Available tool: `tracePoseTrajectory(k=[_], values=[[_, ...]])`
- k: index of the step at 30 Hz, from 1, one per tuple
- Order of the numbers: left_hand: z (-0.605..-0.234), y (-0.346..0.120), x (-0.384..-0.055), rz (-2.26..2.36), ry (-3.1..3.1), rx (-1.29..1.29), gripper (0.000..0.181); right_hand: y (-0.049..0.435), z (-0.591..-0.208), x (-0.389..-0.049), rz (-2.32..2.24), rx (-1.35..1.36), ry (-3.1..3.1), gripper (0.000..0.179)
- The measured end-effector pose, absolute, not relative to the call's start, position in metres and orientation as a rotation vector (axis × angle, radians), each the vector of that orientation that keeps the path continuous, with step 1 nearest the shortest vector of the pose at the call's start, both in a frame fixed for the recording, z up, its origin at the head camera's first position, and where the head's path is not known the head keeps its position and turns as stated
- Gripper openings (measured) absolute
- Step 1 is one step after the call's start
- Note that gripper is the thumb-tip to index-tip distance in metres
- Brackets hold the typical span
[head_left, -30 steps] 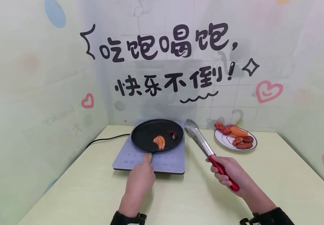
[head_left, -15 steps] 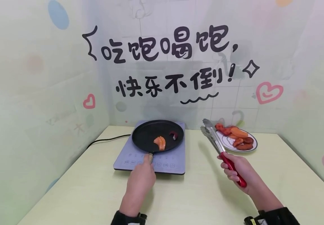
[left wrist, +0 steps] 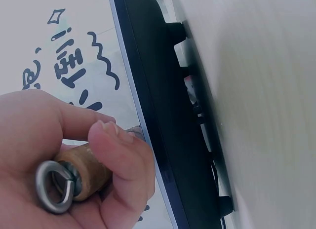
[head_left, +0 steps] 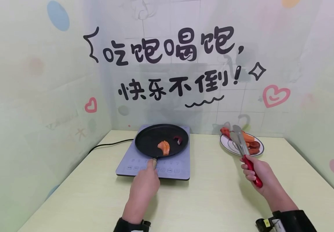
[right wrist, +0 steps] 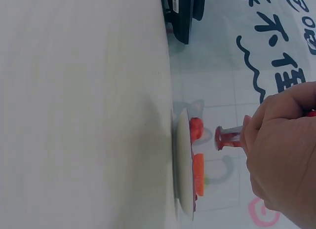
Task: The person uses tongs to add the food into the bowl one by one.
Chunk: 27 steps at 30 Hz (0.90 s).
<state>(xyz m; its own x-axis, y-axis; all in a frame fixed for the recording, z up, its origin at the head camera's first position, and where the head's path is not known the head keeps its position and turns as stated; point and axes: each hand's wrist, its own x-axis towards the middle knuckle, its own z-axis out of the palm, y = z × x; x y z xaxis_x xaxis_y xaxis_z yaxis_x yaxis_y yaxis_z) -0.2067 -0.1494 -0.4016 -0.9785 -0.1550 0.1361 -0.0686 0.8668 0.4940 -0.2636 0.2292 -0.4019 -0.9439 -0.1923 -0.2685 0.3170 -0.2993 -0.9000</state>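
In the head view my left hand (head_left: 145,185) grips the wooden handle (left wrist: 88,172) of a black frying pan (head_left: 148,138); a metal ring at the handle's end shows in the left wrist view. An orange, white-striped piece like sliced salmon (head_left: 164,147) and a small dark red piece (head_left: 178,140) lie in the pan. My right hand (head_left: 264,175) holds metal tongs with red handles (head_left: 252,170). The tongs' tips are slightly apart, over a white plate (head_left: 226,145) bearing several orange and reddish-brown food pieces (head_left: 254,145). Nothing is between the tips in the right wrist view.
The pan sits on a flat induction cooker (head_left: 126,166) with a touch panel along its front. A black cable (head_left: 110,143) runs from its left side over the pale table (head_left: 201,199). Printed backdrop walls (head_left: 167,112) stand behind and at both sides.
My right hand has carried the tongs rightward from beside the cooker to over the plate. The left hand and the pan have stayed in place.
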Motion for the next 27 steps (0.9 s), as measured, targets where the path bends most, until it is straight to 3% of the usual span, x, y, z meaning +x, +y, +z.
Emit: tracePoseTrajectory(k=[27], values=[[-0.402, -0.151, -0.208, -0.752, -2.880, 0.180, 0.052, 0.247, -0.410, -0.270, -2.341, 0.330, 1.509, 0.033]])
